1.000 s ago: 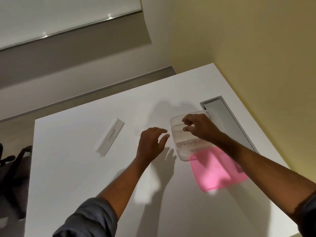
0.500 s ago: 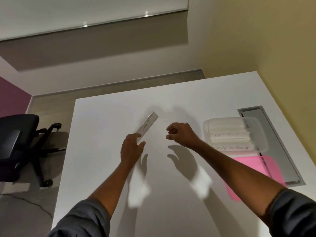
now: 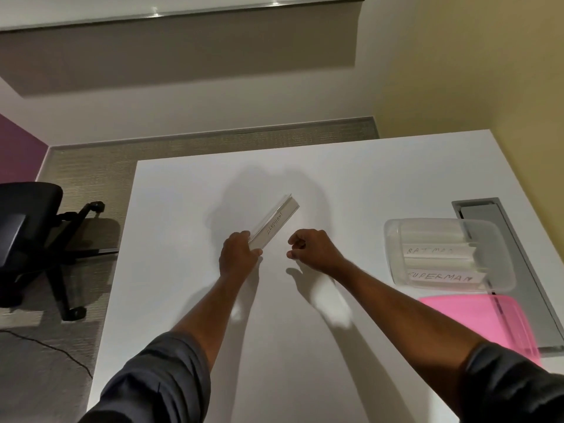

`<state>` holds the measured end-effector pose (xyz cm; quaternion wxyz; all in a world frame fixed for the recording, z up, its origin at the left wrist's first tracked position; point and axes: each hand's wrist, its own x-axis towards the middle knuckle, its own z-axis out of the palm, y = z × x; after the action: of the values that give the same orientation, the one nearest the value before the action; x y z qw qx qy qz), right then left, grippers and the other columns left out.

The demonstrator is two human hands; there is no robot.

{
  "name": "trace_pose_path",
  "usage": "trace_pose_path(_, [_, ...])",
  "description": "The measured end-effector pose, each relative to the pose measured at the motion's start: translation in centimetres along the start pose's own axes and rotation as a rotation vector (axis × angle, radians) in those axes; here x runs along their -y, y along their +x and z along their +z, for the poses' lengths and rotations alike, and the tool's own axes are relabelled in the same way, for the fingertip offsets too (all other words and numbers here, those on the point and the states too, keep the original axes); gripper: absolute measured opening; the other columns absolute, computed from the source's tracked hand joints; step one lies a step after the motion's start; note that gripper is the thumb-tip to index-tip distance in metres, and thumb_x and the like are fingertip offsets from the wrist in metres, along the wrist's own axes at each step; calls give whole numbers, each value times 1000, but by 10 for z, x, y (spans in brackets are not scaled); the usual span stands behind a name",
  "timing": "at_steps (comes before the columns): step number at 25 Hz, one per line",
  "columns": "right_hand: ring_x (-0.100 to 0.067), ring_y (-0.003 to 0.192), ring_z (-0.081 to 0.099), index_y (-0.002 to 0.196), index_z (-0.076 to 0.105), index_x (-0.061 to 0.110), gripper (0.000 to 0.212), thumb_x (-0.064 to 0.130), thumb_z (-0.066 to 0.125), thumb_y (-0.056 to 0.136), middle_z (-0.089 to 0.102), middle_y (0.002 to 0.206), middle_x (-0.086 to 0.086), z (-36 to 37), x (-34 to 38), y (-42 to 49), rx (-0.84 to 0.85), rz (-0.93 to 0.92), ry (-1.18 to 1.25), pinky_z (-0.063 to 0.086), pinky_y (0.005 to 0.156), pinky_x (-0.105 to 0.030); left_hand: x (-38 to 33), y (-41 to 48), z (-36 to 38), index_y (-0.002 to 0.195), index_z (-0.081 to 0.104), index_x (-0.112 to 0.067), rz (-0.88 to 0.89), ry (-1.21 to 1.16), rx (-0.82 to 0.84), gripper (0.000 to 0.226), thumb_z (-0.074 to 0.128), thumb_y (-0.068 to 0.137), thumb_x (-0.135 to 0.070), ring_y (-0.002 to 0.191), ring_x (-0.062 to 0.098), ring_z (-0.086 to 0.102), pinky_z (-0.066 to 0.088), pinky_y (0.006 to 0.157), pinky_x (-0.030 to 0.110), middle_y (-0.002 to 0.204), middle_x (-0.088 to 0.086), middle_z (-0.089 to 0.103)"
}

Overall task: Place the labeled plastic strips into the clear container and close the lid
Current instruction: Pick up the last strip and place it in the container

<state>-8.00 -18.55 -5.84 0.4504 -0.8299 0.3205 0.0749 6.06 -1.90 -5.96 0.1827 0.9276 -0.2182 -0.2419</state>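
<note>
A clear plastic strip labeled ELEPHANT [image 3: 276, 222] is tilted up off the white table [image 3: 189, 300], and my left hand [image 3: 239, 256] grips its near end. My right hand [image 3: 312, 248] hovers just right of the strip with its fingers curled in, holding nothing. At the right stands the clear container [image 3: 393, 239] with its top uncovered. Inside lie a strip labeled BATMAN [image 3: 433, 251] and one labeled SUPERMAN [image 3: 442, 276]. The pink lid [image 3: 479, 322] lies flat on the table just in front of the container.
A grey cable slot [image 3: 500, 227] runs along the table's right side, behind the container and lid. A black office chair [image 3: 27, 230] stands on the carpet to the left. The yellow wall is close on the right.
My right hand left the container and moved left. My left hand reached the ELEPHANT strip, took hold of its near end and raised it off the table. The view swung left.
</note>
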Motion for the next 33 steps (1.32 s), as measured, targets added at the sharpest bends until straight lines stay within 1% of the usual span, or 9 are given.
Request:
trace_pose_path(4, [-13,93,73,107,77,15,30,22,85,80,77,97,0,1,-7,9,-12,6,6,58,88,-29,2,6,3,129,71,-5,-5,-9,-43,38,70,92,-15,120,38,66,60,98,47,130,18,71])
trace_pose_path(8, [-14,93,73,107,78,14,29,20,85,80,78,96,0,-3,-10,12,-29,16,9,57,87,-27,4,4,1,139,70,-7,-6,-59,-42,42,68,98,-15,130,36,65,57,107,48,141,16,69])
trace_pose_path(10, [-13,93,73,107,78,13,29,18,86,80,78,97,-1,-6,-10,11,-40,16,17,57,87,-26,5,3,-1,135,72,-7,0,-55,-44,38,67,98,-15,126,38,67,59,103,48,139,16,71])
trace_pose_path(13, [-14,94,75,107,78,12,29,17,86,80,79,99,-3,-12,-9,10,-60,7,26,58,88,-26,3,2,-4,108,79,-6,-35,-93,-53,20,66,93,-11,103,41,71,62,84,43,113,17,79])
trace_pose_path(15, [-14,92,75,107,78,13,29,17,86,79,79,99,-3,-17,-7,8,-77,3,30,59,88,-26,1,0,-8,93,78,-5,-86,-165,-46,11,68,92,-9,89,39,70,56,72,37,99,16,80])
trace_pose_path(19, [-14,93,75,107,79,12,30,16,86,78,79,98,-3,-26,-5,2,-99,-13,28,61,90,-31,3,-11,-9,70,71,-9,-163,-323,-16,22,71,92,-9,76,31,60,49,72,34,74,11,70])
trace_pose_path(22, [-16,96,76,109,78,10,33,14,88,78,79,100,-5,-34,-4,-4,-111,-33,23,61,92,-33,5,-23,-10,94,82,-4,-201,-452,21,13,73,94,-13,85,27,69,58,85,35,93,15,80])
trace_pose_path(25, [-17,96,75,112,77,9,37,13,89,77,79,103,-5,-44,-5,-12,-150,-40,31,61,92,-33,1,-39,-12,114,84,-12,-193,-469,58,22,73,95,-14,104,30,77,64,99,44,106,7,83])
trace_pose_path(33, [-22,93,73,131,66,15,64,17,94,74,71,111,-1,-94,-22,-40,-258,-40,30,60,87,-34,-16,-70,-16,124,81,-15,-67,-413,120,30,74,95,-8,104,25,79,64,100,44,118,3,83])
